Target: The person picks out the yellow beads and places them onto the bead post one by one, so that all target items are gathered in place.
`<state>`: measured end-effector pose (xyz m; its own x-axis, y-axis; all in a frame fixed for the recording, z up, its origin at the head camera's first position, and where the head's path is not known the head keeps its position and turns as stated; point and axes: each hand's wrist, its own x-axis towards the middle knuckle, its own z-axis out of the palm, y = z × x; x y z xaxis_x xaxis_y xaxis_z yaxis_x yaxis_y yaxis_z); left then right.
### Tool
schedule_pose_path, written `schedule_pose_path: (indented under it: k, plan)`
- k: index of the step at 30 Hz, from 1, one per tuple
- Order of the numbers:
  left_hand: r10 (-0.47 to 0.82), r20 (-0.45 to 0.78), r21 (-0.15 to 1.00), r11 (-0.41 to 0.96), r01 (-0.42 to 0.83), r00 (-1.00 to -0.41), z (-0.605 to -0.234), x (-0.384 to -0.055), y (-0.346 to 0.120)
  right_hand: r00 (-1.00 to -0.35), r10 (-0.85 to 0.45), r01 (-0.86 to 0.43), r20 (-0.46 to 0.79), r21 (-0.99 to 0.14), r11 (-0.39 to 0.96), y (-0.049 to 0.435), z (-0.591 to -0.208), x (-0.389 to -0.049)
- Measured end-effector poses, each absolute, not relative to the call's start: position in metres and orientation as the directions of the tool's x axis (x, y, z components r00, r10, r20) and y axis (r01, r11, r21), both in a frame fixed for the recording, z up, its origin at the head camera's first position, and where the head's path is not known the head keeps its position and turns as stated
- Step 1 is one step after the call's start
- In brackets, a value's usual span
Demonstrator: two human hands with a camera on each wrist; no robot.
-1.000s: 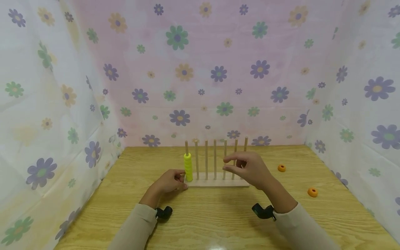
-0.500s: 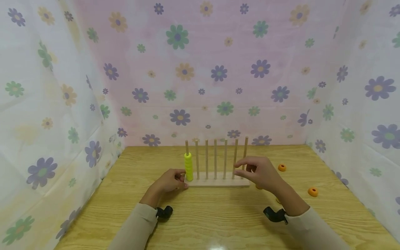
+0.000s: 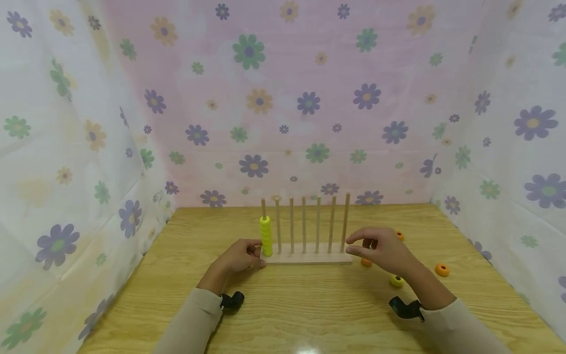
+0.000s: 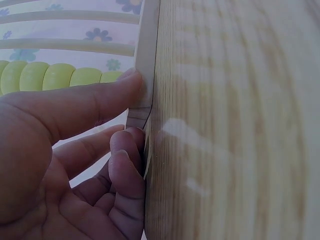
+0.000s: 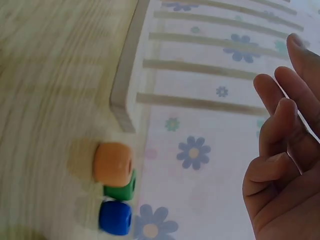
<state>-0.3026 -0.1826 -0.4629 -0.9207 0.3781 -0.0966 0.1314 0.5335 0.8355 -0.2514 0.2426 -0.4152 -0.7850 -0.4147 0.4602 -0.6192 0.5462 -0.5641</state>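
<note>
A wooden bead rack (image 3: 305, 258) with a row of upright pegs stands mid-table. On its leftmost peg sits a stack of yellow beads (image 3: 266, 237), the peg's top showing above it. My left hand (image 3: 240, 255) holds the left end of the base; in the left wrist view the thumb (image 4: 100, 102) lies on the base edge and the other fingers curl at its end. My right hand (image 3: 384, 248) hovers by the rack's right end, thumb and fingers apart, nothing between them. Below it lie an orange bead (image 3: 366, 263) and a yellow bead (image 3: 397, 280).
Farther right on the wooden table (image 3: 309, 309) are another orange bead (image 3: 442, 269) and one partly hidden behind the right hand. The right wrist view also shows a green bead (image 5: 121, 190) and a blue bead (image 5: 115, 218). Flowered cloth (image 3: 283, 98) encloses the table's back and sides.
My right hand has moved right and slightly down, from in front of the right-hand pegs to beyond the rack's end, uncovering an orange and a yellow bead. The left hand stays put.
</note>
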Motion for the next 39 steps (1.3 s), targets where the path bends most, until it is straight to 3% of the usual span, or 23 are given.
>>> schedule_pose_path:
  k: [7, 17, 30, 39]
  plan:
    - [0.38, -0.093, 0.831, 0.539, 0.139, -0.92, -0.462, -0.302, -0.181, -0.876, -0.365, -0.48, 0.316, -0.645, 0.594, 0.267, -0.426, -0.251]
    - [0.368, -0.096, 0.828, 0.545, 0.131, -0.925, -0.463, -0.301, -0.182, -0.903, -0.396, -0.366, 0.167, -0.782, 0.505, 0.305, -0.437, -0.264]
    - [0.378, -0.103, 0.838, 0.532, 0.124, -0.92, -0.465, -0.301, -0.182, -0.813, -0.579, -0.236, -0.055, -0.878, 0.416, 0.341, -0.451, -0.271]
    - [0.375, -0.097, 0.834, 0.536, 0.131, -0.922, -0.463, -0.302, -0.182, -0.712, -0.696, -0.209, -0.092, -0.919, 0.335, 0.356, -0.454, -0.27]
